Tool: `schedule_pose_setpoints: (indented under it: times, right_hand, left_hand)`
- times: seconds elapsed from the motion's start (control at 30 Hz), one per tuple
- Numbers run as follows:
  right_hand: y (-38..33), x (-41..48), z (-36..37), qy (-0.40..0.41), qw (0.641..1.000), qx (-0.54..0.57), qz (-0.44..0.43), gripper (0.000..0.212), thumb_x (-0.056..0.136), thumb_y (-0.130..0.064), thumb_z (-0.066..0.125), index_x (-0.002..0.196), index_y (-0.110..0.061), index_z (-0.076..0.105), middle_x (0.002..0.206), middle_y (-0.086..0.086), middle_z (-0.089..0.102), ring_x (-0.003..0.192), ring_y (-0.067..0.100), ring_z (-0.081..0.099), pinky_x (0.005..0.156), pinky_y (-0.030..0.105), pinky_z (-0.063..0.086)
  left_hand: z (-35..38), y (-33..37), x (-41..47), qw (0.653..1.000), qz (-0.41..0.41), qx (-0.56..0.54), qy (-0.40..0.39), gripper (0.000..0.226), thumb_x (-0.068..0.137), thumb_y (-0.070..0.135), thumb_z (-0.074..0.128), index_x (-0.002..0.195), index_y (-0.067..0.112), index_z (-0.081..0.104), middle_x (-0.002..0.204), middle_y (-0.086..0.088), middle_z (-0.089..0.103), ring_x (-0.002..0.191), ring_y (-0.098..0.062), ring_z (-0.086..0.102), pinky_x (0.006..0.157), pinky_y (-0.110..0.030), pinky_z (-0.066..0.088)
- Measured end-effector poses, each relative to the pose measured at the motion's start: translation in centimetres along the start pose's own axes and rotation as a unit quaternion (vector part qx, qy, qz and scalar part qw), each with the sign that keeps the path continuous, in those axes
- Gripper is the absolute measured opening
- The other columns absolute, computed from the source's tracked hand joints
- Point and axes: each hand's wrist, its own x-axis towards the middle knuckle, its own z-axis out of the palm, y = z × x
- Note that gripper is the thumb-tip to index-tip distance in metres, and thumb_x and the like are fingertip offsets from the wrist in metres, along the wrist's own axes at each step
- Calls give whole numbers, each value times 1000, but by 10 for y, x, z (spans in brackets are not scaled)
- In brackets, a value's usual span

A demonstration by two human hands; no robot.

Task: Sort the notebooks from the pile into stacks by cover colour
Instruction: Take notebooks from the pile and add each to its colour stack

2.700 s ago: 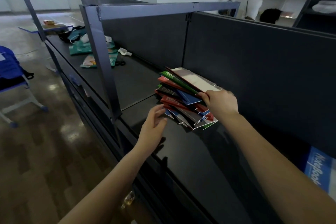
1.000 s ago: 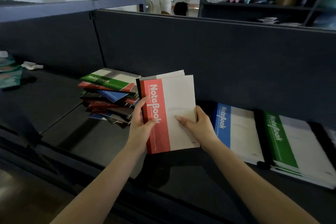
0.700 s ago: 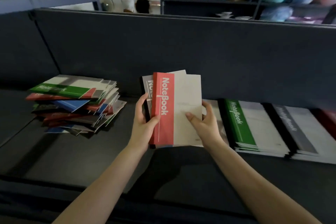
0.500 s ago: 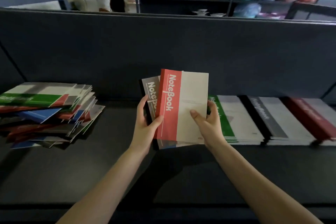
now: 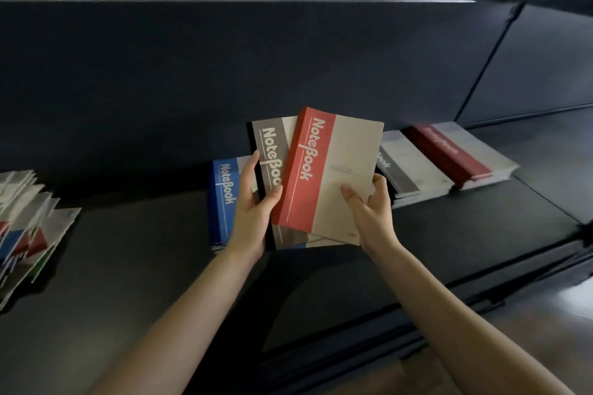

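While both hands are raised over the middle of the desk (image 5: 144,266), they share a small fan of notebooks held above it, clear of the surface.

Grip, left hand (image 5: 253,215): fingers wrapped behind the spine side, thumb laid across the front of the grey notebook (image 5: 269,151), its tip against the edge of the red notebook (image 5: 327,170).

Grip, right hand (image 5: 369,212): thumb pressed on the cream part of the red cover near its lower right corner, other fingers curled round the right edge.

The red notebook lies on top, tilted clockwise, overlapping the grey one. A blue sliver shows under the grey cover's bottom edge; cannot tell what it belongs to.

Along the desk's back edge, against the dark partition (image 5: 224,58):
- blue stack (image 5: 223,199), behind and just left of the left hand, partly hidden by it
- grey stack (image 5: 407,173), just right of the right hand
- red stack (image 5: 455,154), just beside the grey one, farther right, blurred

The unsorted pile (image 5: 25,224) sits at the desk's left edge, mixed covers, fanned untidily, cut off by the frame.
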Motion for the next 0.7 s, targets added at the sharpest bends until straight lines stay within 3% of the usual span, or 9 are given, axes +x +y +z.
schedule_pose_setpoints:
  times: [0.07, 0.17, 0.37, 0.5, 0.57, 0.7]
  right_hand:
    - [-2, 5, -15, 14, 1000, -13, -6, 32, 91, -17, 64, 114, -22, 43, 107, -5, 63, 96, 15, 65, 76, 34, 57]
    - [-6, 18, -41, 37, 998, -45, -21, 31, 91, -18, 63, 113, -24, 42, 107, -7, 61, 98, 14, 62, 72, 30, 54]
    - [-11, 50, -101, 83, 995, -48, -25, 35, 89, -19, 66, 117, -24, 45, 102, -9, 63, 90, 10, 63, 69, 30, 53]
    - [-15, 79, -131, 85, 995, -39, -36, 39, 88, -19, 67, 124, -20, 51, 103, -12, 64, 89, 6, 63, 69, 26, 53]
    - [-19, 94, -146, 79, 994, -57, -47, 38, 90, -21, 65, 126, -19, 54, 105, -10, 64, 89, 6, 63, 70, 26, 54]
    - [-27, 124, -188, 77, 991, -91, -56, 35, 91, -22, 63, 125, -28, 56, 102, -7, 66, 85, 7, 62, 67, 27, 52]
  left_hand:
    - [11, -1, 4, 1000, 9, 7, 1, 54, 94, 13, 56, 129, 50, 37, 140, 17, 42, 121, 3, 49, 89, -20, 51]
    - [23, -4, 12, 1000, 9, 10, 5, 57, 93, 8, 57, 130, 47, 38, 136, 20, 45, 122, 0, 49, 96, -26, 48]
    - [51, -7, 27, 1000, 12, 18, 0, 61, 93, 2, 55, 134, 43, 37, 138, 18, 44, 120, -1, 51, 91, -16, 49]
    - [79, -12, 37, 1000, 2, 24, 12, 61, 93, 2, 55, 132, 45, 38, 137, 14, 45, 119, -4, 52, 88, -16, 50]
    - [97, -14, 46, 999, 3, 39, 15, 62, 92, 2, 56, 129, 47, 39, 140, 12, 43, 121, -7, 51, 94, -21, 48]
    - [137, -20, 65, 999, 5, 47, 12, 62, 92, 1, 57, 130, 47, 40, 143, 9, 42, 125, -14, 51, 91, -20, 47]
